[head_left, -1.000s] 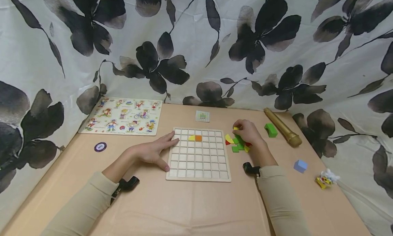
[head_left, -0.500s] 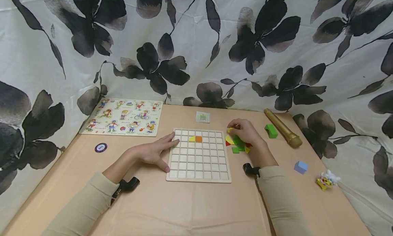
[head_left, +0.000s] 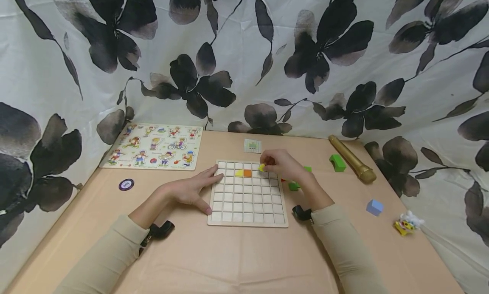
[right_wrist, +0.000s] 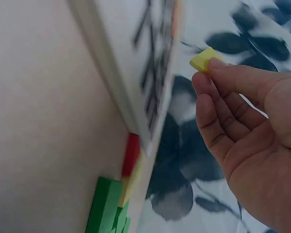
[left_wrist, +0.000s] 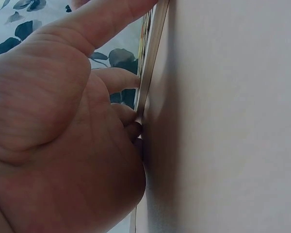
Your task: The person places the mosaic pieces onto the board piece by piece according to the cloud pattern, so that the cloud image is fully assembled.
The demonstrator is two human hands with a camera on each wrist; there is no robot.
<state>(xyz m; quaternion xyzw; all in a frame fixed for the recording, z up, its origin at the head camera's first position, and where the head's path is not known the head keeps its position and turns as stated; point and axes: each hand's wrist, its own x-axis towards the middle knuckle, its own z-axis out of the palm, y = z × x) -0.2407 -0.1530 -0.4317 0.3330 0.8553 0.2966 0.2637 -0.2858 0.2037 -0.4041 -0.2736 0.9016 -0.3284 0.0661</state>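
Note:
A white gridded board (head_left: 237, 207) with a pale wooden rim lies in the middle of the table. In its upper rows sit a yellow piece (head_left: 239, 173) and, beside it, an orange square (head_left: 247, 173). My left hand (head_left: 189, 187) rests along the board's left edge, fingers spread and thumb at the lower side. Over the upper right of the board, my right hand (head_left: 282, 163) pinches a small yellow block (right_wrist: 206, 59) between thumb and fingertips. Green blocks (right_wrist: 105, 204) and a red block (right_wrist: 131, 154) lie just off the board's right edge, partly hidden by the right arm in the head view.
A picture board (head_left: 153, 147) stands at the back left, near a round purple-and-white disc (head_left: 126, 184). A small card (head_left: 252, 145) lies behind the grid. To the right are a green arch block (head_left: 337, 162), a gold microphone-shaped object (head_left: 352, 159), a blue cube (head_left: 374, 207) and a small toy (head_left: 407, 223).
My right hand has moved left from the pile of blocks to over the board, carrying the yellow block. The left hand has stayed at the board's edge.

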